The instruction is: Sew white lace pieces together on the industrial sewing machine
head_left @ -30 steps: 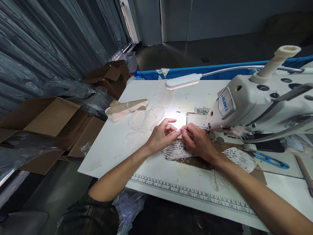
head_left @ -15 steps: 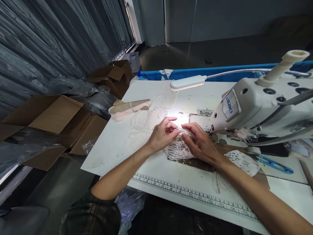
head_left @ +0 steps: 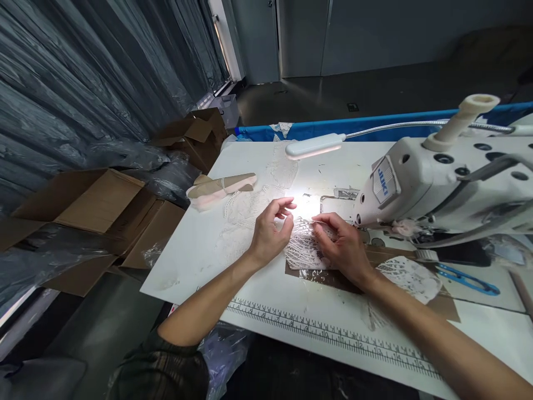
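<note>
White openwork lace (head_left: 306,253) lies partly over a brown sheet (head_left: 331,278), its far edge pinched between thumb and forefinger of the right hand (head_left: 345,245). The left hand (head_left: 268,234) is just beside it, thumb and forefinger parted, the other fingers curled. Left of the hands, paler lace (head_left: 250,205) spreads on the white tabletop (head_left: 179,278) near a tied bundle (head_left: 235,183). A lamp (head_left: 314,146) glows beyond; to the right are a Juki sewing machine (head_left: 420,180) and blue thread snips (head_left: 468,279).

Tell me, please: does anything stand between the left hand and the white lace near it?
Nothing visible stands between the left hand and the white lace beside it; the right hand touches the lace's other side.
</note>
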### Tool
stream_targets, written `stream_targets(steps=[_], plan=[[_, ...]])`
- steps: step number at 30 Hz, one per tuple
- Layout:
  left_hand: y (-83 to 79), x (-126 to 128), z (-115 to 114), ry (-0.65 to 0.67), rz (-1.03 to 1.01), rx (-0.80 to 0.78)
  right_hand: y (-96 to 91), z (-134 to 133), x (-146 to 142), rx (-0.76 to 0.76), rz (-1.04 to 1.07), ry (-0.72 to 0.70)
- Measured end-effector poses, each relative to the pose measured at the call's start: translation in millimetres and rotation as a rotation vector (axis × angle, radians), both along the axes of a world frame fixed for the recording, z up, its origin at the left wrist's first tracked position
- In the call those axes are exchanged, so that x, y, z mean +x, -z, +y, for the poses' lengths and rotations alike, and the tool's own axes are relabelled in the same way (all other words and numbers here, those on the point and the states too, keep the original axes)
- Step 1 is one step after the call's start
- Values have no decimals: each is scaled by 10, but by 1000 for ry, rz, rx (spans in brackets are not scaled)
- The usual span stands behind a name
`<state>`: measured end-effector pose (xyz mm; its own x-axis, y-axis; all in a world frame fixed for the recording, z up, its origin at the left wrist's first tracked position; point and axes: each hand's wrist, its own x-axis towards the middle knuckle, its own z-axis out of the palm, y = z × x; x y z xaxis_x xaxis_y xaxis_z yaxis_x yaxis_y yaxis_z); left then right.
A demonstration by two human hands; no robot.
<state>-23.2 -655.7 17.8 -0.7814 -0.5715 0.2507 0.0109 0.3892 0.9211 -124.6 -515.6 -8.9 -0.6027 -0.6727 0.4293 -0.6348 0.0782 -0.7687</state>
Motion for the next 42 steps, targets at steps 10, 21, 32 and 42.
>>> stream_targets(steps=[10,21,32,42], plan=[[-25,26,114,178,-68,264,61,10,-11,-30,316,33],[40,-2,91,143,-106,448,65,7,7,20,290,10],[21,-6,94,158,-106,455,87,8,7,34,281,-3],[26,-8,91,189,-103,424,94,3,9,36,301,-3]])
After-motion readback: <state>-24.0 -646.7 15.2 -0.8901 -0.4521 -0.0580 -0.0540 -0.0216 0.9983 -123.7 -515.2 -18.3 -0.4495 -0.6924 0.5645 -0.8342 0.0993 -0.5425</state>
